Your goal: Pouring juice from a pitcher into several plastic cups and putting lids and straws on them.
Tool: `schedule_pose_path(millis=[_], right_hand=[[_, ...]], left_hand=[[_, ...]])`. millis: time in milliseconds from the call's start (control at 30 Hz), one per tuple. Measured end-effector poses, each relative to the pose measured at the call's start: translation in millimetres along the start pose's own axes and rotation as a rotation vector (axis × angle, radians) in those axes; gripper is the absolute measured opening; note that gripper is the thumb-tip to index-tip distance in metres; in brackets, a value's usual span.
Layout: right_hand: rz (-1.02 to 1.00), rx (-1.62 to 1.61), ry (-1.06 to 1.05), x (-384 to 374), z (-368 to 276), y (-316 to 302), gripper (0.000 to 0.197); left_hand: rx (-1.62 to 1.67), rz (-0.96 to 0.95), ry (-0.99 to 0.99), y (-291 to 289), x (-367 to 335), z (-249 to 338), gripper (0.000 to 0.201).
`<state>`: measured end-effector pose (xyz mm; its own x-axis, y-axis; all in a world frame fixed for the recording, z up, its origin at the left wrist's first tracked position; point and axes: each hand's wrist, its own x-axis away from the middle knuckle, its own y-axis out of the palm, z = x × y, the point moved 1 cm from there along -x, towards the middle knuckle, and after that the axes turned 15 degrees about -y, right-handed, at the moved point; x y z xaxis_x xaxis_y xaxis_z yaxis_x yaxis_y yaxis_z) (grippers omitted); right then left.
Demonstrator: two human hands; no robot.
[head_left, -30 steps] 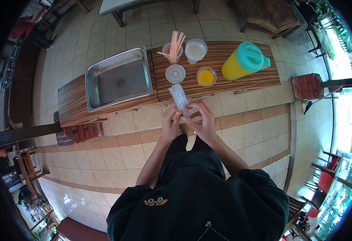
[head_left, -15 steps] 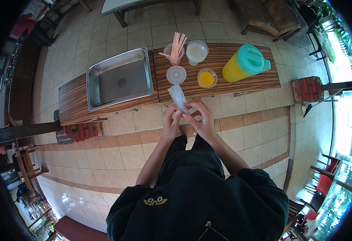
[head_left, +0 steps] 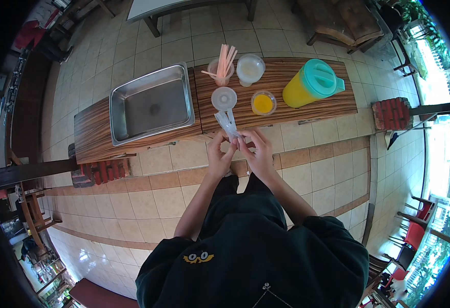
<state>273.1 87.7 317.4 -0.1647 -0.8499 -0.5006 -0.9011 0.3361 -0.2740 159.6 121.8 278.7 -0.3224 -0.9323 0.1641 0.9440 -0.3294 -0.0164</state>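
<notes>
Head view: holding a clear plastic bag (head_left: pixel 227 124) between both hands just at the near edge of the wooden counter (head_left: pixel 286 82). Left hand (head_left: pixel 220 156) pinching the bag's lower end, right hand (head_left: pixel 258 151) gripping it beside the left, fingers closed on the plastic. Sitting on the counter beyond the bag: a clear lid (head_left: pixel 224 98), a cup of orange juice (head_left: pixel 263 102), a cup of straws (head_left: pixel 222 69), a white cup (head_left: pixel 250 69), a yellow pitcher (head_left: pixel 307 84). Lying left of the lid: a steel tray (head_left: pixel 150 105).

clear plastic sleeve (head_left: pixel 227 123) now tilted lower toward the counter (head_left: pixel 286 87), hands (head_left: pixel 240 154) slightly nearer it
</notes>
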Motion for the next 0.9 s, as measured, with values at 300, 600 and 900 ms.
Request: schedule_pose_path(millis=[300,600,900], right_hand=[[0.331,0.069,0.198,2,74,13,0.01],[0.575,-0.443,0.601,9,98,24,0.015],[0.329,-0.652,0.696,2,131,59,0.012]], left_hand=[[0.131,0.183,0.005,-14,-40,-52,0.006],[0.447,0.229,-0.244,-26,-74,-82,0.01],[0.212,0.207,-0.154,-32,-120,-133,0.008]])
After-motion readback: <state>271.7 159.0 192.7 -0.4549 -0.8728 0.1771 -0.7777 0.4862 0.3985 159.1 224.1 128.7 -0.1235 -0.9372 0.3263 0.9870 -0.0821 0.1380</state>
